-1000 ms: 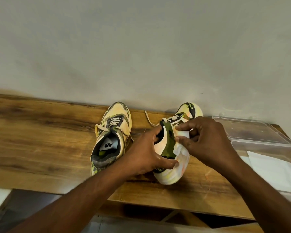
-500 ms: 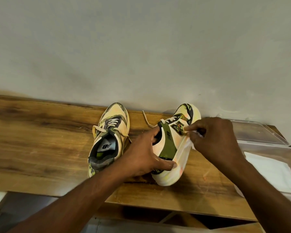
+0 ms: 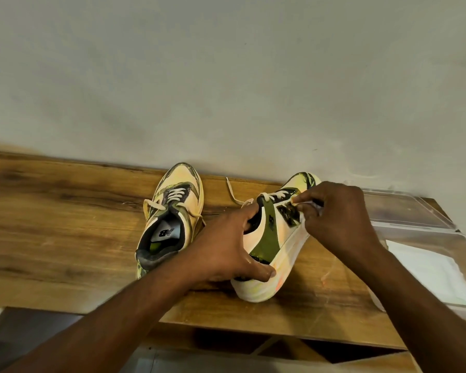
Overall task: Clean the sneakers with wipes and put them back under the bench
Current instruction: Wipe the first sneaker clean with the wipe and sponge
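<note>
Rightward, sneaker (image 3: 273,238) near bench edge (image 3: 253,332)

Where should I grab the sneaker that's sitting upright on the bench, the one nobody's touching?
Take the left sneaker at its heel collar, coming from above on the near side. Its opening faces up and the heel points toward you, so fingers can hook inside with the thumb behind.

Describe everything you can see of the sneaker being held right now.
The held sneaker is cream and pale yellow with an olive-green side panel, a dark patterned patch, cream laces and a thick whitish sole. It rests on the wooden bench, tipped onto its side, toe toward the wall. The left hand grips its heel and collar; the right hand presses a white wipe against its upper near the laces.
</note>
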The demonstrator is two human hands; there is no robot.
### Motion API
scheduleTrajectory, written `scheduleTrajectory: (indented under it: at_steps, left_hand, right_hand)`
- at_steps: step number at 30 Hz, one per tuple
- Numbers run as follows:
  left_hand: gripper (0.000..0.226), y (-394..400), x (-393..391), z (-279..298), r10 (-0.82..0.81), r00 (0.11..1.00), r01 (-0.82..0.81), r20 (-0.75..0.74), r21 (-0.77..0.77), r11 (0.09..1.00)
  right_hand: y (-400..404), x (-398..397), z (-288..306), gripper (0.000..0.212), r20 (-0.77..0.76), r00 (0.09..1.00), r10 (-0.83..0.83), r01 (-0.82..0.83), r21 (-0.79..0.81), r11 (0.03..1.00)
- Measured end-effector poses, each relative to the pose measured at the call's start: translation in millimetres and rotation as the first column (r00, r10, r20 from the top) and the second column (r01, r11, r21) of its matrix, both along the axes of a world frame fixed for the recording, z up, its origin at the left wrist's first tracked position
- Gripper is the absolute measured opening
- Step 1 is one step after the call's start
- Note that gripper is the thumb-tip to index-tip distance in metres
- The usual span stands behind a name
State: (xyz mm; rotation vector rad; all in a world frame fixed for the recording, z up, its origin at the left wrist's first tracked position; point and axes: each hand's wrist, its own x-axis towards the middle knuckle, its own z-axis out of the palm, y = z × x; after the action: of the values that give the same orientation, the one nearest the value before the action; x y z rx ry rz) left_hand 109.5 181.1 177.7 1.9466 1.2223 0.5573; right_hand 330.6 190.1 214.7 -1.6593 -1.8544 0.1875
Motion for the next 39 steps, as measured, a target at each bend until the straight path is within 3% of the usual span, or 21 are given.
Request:
scheduleTrajectory:
  at_steps: [5, 7, 11, 14, 18, 24, 29, 34, 39]
  left_hand:
    - [0.104, 1, -2, -1, 0.023, 0.998, -0.021, 0.059, -0.039, 0.999]
    - [0.105, 2, -2, -1, 0.014, 0.998, -0.012, 0.056, -0.041, 0.999]
    - [0.104, 1, -2, -3, 0.02, 0.998, -0.018, 0.06, -0.043, 0.999]
    - [0.105, 1, -3, -2, 0.027, 0.997, -0.023, 0.072, -0.061, 0.998]
    - [0.108, 2, -1, 1, 0.014, 0.998, -0.009, 0.063, -0.075, 0.997]
    - [0.112, 0, 1, 3, 0.004, 0.999, -0.002, 0.039, -0.064, 0.998]
    - [0.115, 1, -1, 2, 0.016, 0.998, -0.011, 0.059, -0.093, 0.996]
    - [0.116, 0, 2, 2, -0.01, 1.0, 0.012, 0.023, -0.063, 0.998]
    - [0.119, -1, 0, 2, 0.0, 0.999, 0.003, 0.037, -0.081, 0.997]
  right_hand:
    - [-13, -17, 8, 0.023, -0.021, 0.979, 0.203, -0.204, -0.092, 0.975]
    - [-8, -10, 10, 0.022, 0.013, 0.986, 0.165, -0.162, -0.138, 0.977]
    - [-1, -3, 5, 0.02, 0.014, 1.0, 0.009, -0.009, -0.032, 0.999]
    - [-6, -14, 4, 0.022, 0.006, 0.993, 0.114, -0.114, -0.046, 0.992]
    - [-6, -3, 20, 0.022, 0.035, 0.985, 0.172, -0.159, -0.242, 0.957]
    - [0, -8, 4, 0.02, 0.058, 0.998, 0.003, -0.001, -0.036, 0.999]
    - [-7, -6, 17, 0.02, 0.042, 0.986, 0.158, -0.145, -0.223, 0.964]
    - [2, -3, 6, 0.019, 0.055, 0.998, -0.012, 0.015, -0.06, 0.998]
    - [-5, -12, 13, 0.023, 0.047, 0.987, 0.156, -0.148, -0.153, 0.977]
